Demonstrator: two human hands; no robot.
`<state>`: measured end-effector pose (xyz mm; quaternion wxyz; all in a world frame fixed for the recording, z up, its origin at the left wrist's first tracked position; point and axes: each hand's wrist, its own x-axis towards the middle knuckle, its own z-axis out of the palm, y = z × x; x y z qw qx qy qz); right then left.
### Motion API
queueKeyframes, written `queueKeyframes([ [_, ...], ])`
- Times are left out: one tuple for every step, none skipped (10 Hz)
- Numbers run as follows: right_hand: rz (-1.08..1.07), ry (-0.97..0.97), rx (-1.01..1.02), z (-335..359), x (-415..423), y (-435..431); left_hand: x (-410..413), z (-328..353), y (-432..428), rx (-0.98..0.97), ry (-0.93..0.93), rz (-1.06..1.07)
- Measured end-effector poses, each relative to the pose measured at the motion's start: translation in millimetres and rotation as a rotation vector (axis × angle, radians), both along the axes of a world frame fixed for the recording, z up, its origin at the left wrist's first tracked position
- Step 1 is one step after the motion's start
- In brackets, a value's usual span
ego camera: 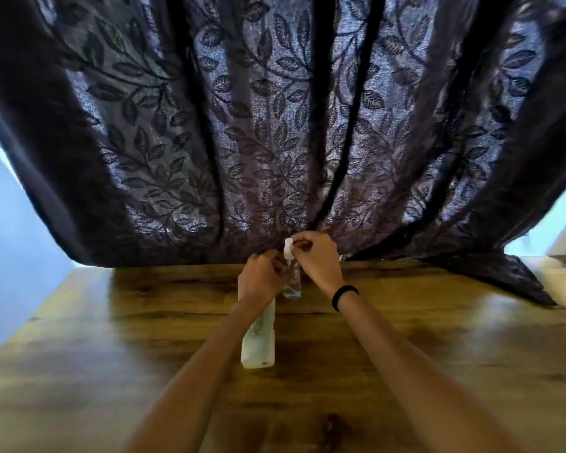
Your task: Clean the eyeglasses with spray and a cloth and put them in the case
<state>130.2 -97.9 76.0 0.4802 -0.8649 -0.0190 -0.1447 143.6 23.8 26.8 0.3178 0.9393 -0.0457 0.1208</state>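
A small clear spray bottle [292,282] with a white nozzle top stands upright on the wooden table [111,338], close to the curtain. My right hand [317,259] pinches the white top from the right. My left hand [262,279] is curled against the bottle's left side, fingers at its neck. A pale, translucent eyeglass case [258,341] lies on the table below my left wrist, partly covered by my forearm. I cannot make out the eyeglasses or a cloth; something faint shows inside the case.
A dark curtain [242,125] with a leaf pattern hangs behind the table and drapes onto its far right corner. A black band is on my right wrist. Pale walls show at both sides.
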Motion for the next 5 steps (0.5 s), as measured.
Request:
queueKeyframes([
  [0.013,-0.009,-0.003,2,-3,-1,-2,1,-2,-0.009,-0.025,0.005],
  [0.027,-0.036,0.001,1,-5,-4,-3,-3,-1,-0.035,-0.085,-0.021],
  [0.040,-0.016,0.069,-2,-7,-6,-10,-2,-3,-0.031,-0.136,-0.029],
  [0.034,-0.026,0.139,-8,-12,-9,-21,1,-5,-0.002,-0.165,0.006],
  [0.004,-0.027,0.104,-14,-21,-15,-31,6,-7,0.004,-0.212,0.046],
])
